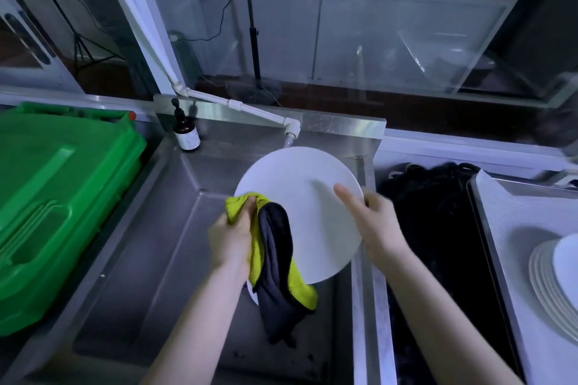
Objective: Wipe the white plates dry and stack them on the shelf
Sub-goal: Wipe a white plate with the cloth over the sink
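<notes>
We hold one white plate (300,206) tilted over the steel sink (175,247), our right hand (373,222) grasping its right rim, our left hand (233,237) clenched on one yellow-and-grey cloth (275,256) against it. A plate stack (553,278), cut off at right, defies counting. The one brown pump bottle's (186,131) label is unreadable.

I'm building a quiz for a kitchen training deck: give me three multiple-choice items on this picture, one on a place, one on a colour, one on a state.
1. Where is the brown pump bottle?
A. back left corner of the sink
B. on the green crate
C. by the stacked plates

2. What colours is the cloth?
A. red and white
B. yellow-green and dark
C. all blue

3. How is the plate held?
A. flat in the basin
B. tilted over the sink
C. on the stack

Answers:
A, the pump bottle stands there.
B, the cloth shows both.
B, the right hand grips the plate by its edge.
</notes>
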